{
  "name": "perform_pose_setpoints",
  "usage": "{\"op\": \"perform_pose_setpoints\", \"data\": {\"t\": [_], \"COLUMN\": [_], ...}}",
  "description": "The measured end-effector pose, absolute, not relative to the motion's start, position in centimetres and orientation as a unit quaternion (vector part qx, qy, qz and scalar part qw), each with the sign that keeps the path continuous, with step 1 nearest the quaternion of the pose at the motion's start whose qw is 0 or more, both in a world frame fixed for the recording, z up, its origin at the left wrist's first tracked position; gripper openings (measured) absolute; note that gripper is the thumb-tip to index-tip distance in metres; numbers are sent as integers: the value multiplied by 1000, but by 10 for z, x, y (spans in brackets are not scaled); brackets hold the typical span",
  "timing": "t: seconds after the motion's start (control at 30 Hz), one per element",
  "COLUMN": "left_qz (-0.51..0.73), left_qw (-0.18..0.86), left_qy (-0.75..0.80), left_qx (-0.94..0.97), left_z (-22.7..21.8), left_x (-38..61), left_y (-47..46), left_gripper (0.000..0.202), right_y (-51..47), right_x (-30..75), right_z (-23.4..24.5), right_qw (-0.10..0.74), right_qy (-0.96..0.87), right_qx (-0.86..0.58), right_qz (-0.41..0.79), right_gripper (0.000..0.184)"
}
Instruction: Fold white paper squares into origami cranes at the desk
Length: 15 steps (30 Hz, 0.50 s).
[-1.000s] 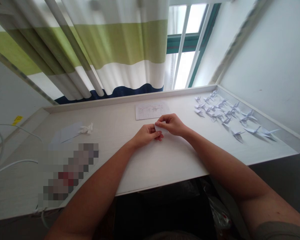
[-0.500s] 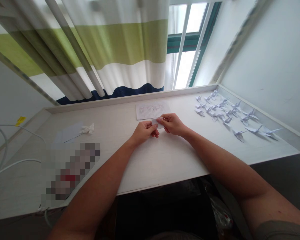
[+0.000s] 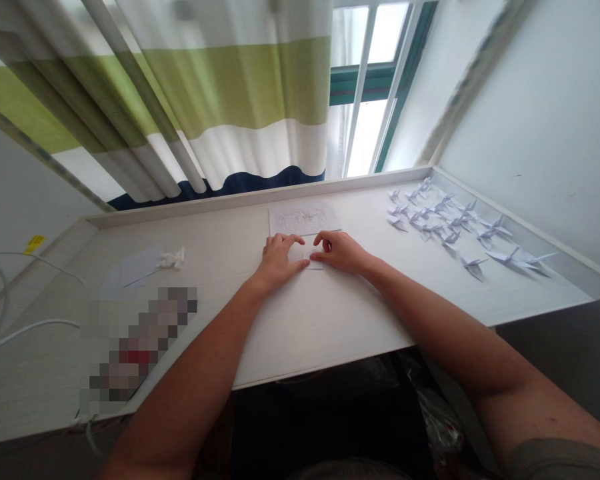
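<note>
Both hands are coming down from where they were half a second ago: the folded paper (image 3: 314,259), then lifted a little, is now lying on the tabletop (image 3: 330,313), just on the near side of the printed sheet (image 3: 303,219). I am watching the left hand (image 3: 279,259) lying flat and open, its fingers (image 3: 286,241) spreading over the left part of the paper and pressing it down. The right hand (image 3: 344,251) is curling over the paper's right edge with its fingertips touching it; I cannot tell whether they are pinching that edge or only pressing on it. I am judging the paper as very light, thin and easily creased, likely to slide on the smooth tabletop unless one hand is pinning it. Edges and corners are looking like the sensible places to take hold, with a gentle pinch. Paper cranes (image 3: 445,223) are standing well to the right of the printed sheet, untouched.
</note>
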<state>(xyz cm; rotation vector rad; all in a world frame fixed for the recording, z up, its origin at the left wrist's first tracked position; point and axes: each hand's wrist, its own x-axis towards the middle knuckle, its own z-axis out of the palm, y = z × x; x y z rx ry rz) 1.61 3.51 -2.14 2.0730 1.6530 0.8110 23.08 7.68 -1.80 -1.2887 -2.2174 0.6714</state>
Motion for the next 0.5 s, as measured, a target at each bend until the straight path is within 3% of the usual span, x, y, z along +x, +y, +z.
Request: {"op": "perform_pose_setpoints", "data": {"t": [0.13,0.27,0.5], "left_qz": [271,270,242], "left_qw": [170,160,201], "left_qy": [527,509,479], "left_qx": [787,801,820], "left_z": [-21,-19,-15], "left_x": [16,15,5], "left_y": [34,35,38], "left_gripper": [5,10,15], "right_y": [74,74,79], "right_x": [237,246,252], "right_z": [-12,-6,-4], "right_qw": [249,197,210], "right_qy": [-873,-877,-841], "right_qx": [-311,-274,-293], "right_qz": [281,343,402], "right_gripper": [7,15,14]}}
